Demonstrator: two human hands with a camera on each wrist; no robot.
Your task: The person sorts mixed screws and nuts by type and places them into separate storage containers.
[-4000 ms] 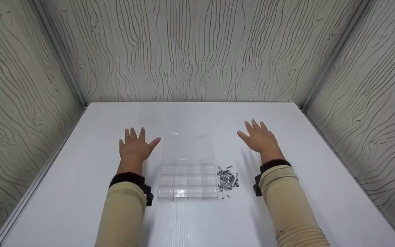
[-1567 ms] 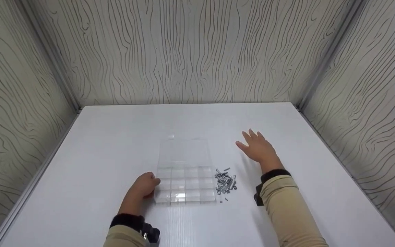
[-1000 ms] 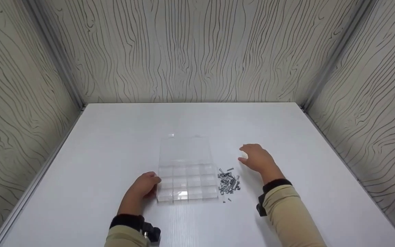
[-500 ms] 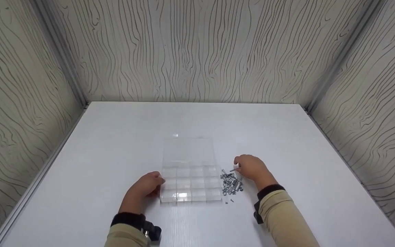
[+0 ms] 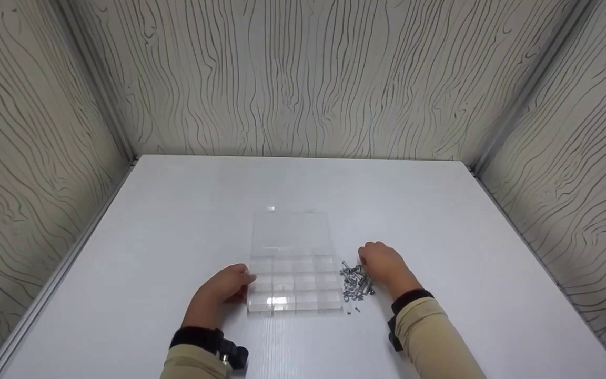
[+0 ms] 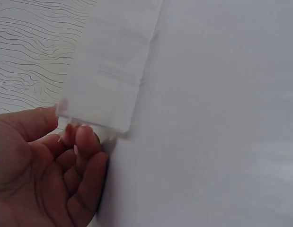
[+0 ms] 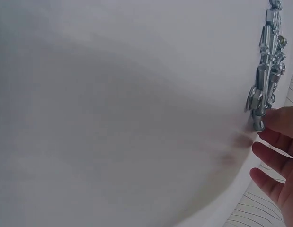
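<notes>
Clear plastic organizer box [image 5: 293, 281] sits mid-counter [image 5: 124, 252], light and slippery; my left hand [image 5: 224, 287] pinches its near-left corner. My right hand [image 5: 382, 262], fingers curled, touches the screw pile [image 5: 355, 281] beside it: small, stiff, best pinched singly.

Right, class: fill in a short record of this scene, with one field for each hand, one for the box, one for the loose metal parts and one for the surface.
left hand: fingers curled against the near left corner of the box
right hand: at the far edge of the screws, fingertips touching them
box: clear plastic, divided into compartments, lid open and lying flat
screws: small pile of metal pieces just right of the box
table: white
</notes>
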